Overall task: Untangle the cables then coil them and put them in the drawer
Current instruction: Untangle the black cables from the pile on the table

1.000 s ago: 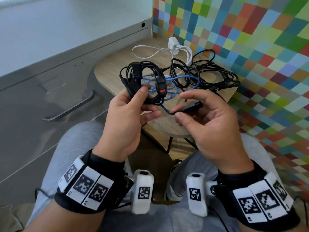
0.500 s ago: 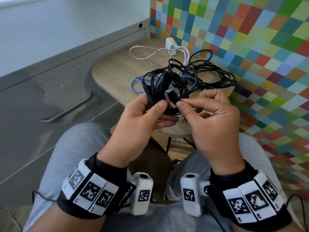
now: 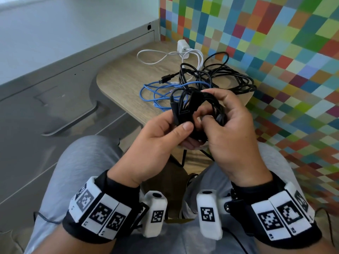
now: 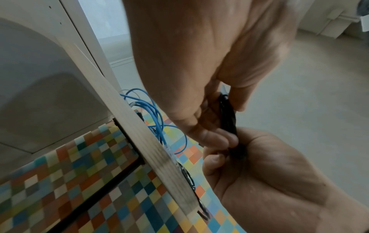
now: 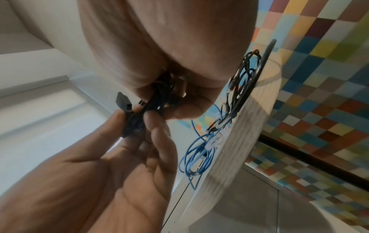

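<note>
Facing a grey cabinet with a closed handled drawer, the person sits at a small rounded wooden tabletop where most of the work remains: a tangled heap of black cables, a loose blue cable and a white charger cable lie uncoiled. Only one black cable bundle looks gathered, held above the tabletop's near edge. The left hand pinches it between thumb and curled fingers; the right hand curls round its loops.

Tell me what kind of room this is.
Probably a home or office corner: a small wooden side table against a colourful checkered wall, beside a grey drawer cabinet.
</note>
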The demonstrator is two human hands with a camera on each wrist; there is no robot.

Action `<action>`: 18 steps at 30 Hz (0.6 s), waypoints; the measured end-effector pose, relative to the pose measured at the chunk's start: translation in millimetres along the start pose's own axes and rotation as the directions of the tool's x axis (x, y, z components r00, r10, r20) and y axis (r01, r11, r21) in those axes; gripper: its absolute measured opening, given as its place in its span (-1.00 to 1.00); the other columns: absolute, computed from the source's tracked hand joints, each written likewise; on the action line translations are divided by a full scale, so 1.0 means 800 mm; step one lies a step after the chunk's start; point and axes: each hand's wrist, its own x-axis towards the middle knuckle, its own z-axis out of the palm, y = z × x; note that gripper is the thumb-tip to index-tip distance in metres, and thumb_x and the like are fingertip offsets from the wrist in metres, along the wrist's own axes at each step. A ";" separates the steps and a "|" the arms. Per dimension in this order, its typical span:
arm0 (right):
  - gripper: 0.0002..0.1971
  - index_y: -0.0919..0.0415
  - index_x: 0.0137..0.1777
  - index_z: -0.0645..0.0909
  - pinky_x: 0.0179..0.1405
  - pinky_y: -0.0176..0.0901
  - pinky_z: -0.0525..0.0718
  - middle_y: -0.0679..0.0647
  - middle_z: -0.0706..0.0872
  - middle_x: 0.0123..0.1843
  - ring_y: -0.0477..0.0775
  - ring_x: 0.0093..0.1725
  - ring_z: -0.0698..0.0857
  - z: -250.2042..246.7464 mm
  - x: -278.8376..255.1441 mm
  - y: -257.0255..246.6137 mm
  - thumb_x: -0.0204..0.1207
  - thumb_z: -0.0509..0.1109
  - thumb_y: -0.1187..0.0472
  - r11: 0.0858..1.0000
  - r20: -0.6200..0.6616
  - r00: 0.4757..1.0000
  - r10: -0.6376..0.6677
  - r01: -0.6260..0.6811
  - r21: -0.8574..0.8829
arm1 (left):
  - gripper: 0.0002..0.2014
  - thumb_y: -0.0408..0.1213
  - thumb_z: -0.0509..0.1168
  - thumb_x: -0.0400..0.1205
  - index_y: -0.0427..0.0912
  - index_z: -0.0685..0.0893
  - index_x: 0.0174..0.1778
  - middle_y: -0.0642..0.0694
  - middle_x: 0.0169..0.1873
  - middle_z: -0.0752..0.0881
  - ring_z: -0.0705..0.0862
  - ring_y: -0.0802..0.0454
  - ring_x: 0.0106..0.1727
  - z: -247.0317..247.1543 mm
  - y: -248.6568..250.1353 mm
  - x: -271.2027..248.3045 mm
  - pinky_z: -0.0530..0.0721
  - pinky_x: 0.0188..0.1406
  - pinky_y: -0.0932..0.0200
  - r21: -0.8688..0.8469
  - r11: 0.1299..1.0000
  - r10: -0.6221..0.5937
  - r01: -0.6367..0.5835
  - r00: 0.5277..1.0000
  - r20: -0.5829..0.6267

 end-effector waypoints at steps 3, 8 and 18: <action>-0.75 0.13 0.21 0.73 -0.03 -0.06 0.81 0.03 0.87 -0.05 0.04 -0.04 0.87 -0.003 -0.001 -0.003 0.61 0.52 0.40 0.998 0.039 0.999 0.028 -0.030 0.059 | -0.81 -0.27 0.29 0.69 -0.28 0.72 0.10 -0.24 -0.06 0.80 0.73 -0.14 -0.11 -0.002 0.004 0.003 0.69 -0.12 0.06 -0.027 1.000 0.006 -0.008 0.996 -0.083; -0.70 0.10 0.19 0.75 -0.05 0.04 0.81 0.15 0.89 0.02 0.18 -0.01 0.84 -0.014 0.003 -0.006 0.57 0.34 0.41 0.957 0.215 0.968 0.127 -0.177 0.230 | -0.82 -0.27 0.22 0.69 -0.27 0.70 -0.02 -0.21 -0.13 0.74 0.72 -0.08 -0.02 -0.010 0.012 0.007 0.70 -0.04 0.06 -0.144 0.989 -0.005 -0.022 0.982 -0.187; -0.80 0.03 0.05 0.86 -0.31 -0.16 0.76 -0.04 0.90 -0.11 -0.11 -0.33 0.81 -0.018 0.007 -0.001 0.52 0.64 0.34 0.990 0.085 0.996 0.041 -0.029 -0.141 | -0.81 -0.26 0.21 0.72 -0.28 0.67 0.00 -0.21 -0.30 0.74 0.78 -0.24 -0.01 -0.011 0.025 0.007 0.72 0.27 -0.28 -0.264 0.960 0.010 -0.089 0.958 -0.286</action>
